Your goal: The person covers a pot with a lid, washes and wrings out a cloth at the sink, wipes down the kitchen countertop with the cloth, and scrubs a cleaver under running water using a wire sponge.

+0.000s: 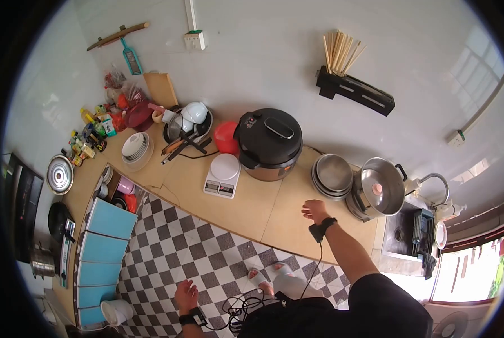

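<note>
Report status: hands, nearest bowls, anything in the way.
Right hand open, empty, just short of metal bowls. Left hand empty, away from counter. Bowls stacked beside pot. Nothing visible between right hand and bowls.

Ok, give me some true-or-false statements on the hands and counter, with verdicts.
1. The right hand is over the counter, near the metal bowls. True.
2. The left hand holds the kitchen scale. False: it looks empty, well apart from the scale.
3. The metal bowls stand separately. False: they are stacked.
4. The kitchen scale sits beside the cooker. True.
5. The cooker stands open. False: its lid is closed.
6. The chopsticks are in the black wall holder. True.
</note>
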Available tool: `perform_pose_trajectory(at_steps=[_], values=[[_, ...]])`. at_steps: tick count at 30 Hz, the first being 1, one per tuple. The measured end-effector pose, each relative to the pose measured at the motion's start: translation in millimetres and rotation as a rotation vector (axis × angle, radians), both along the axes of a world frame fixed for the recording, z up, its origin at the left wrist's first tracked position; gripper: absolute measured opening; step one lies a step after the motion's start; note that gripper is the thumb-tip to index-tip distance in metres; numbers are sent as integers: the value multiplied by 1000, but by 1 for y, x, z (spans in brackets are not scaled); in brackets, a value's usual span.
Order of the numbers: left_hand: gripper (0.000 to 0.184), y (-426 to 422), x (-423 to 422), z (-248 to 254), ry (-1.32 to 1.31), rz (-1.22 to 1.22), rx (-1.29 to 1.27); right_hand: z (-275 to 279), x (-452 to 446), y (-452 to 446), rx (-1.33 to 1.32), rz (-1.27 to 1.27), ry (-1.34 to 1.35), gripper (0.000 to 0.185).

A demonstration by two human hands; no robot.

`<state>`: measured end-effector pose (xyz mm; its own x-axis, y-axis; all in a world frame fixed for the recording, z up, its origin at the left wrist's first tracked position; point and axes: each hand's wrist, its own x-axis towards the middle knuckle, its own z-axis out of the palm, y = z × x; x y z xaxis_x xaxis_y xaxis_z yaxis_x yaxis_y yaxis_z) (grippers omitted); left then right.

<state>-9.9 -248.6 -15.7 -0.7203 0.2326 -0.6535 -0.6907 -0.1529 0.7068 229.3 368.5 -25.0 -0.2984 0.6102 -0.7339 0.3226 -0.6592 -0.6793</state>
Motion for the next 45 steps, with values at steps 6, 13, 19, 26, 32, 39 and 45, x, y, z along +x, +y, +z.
perform_pose_trajectory(at_steps=[6,13,19,26,32,39,45], values=[[21,-6,-8,-21,-269,103,0,-20,-75,41,1051,436,-505,61],[40,-64,-57,-38,623,-1025,-667,-74,-133,103,1004,241,-506,43],[40,-3,-143,21,1376,-1359,-1066,-48,-134,92,1114,120,-546,14],[25,126,-188,42,701,-770,-525,-48,-127,75,1056,51,-651,17],[30,192,-202,56,-24,-565,-280,-45,-106,41,1044,163,-674,17],[29,226,-230,51,-25,-699,-320,-34,-77,-40,1187,102,-592,20],[20,327,-219,50,20,-1055,-279,25,4,-134,1104,225,-401,5]])
